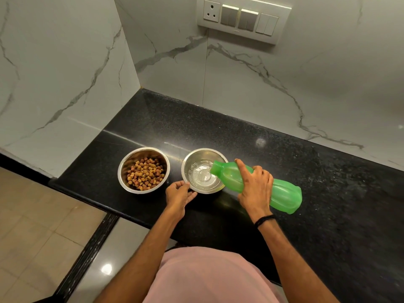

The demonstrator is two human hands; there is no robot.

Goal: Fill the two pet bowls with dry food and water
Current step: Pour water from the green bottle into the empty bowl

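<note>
While our left hand [178,193] pinches the near rim of the water bowl [204,171] at frame centre, our right hand [254,184] wraps the tilted green bottle [282,192], pouring beside the kibble bowl [144,170].

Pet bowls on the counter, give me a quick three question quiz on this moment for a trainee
1. True or false: the left bowl holds dry food.
2. Which hand holds the green bottle? A) left B) right C) neither
3. Fill in: the left hand steadies the right bowl by its near ____.

Key:
1. True; brown kibble lies in it.
2. B; the right hand has its grip around the tilted bottle, whose mouth is over the right bowl, and water is already in that bowl.
3. Rim; the fingers touch the edge nearest the person, on the black countertop.
</note>
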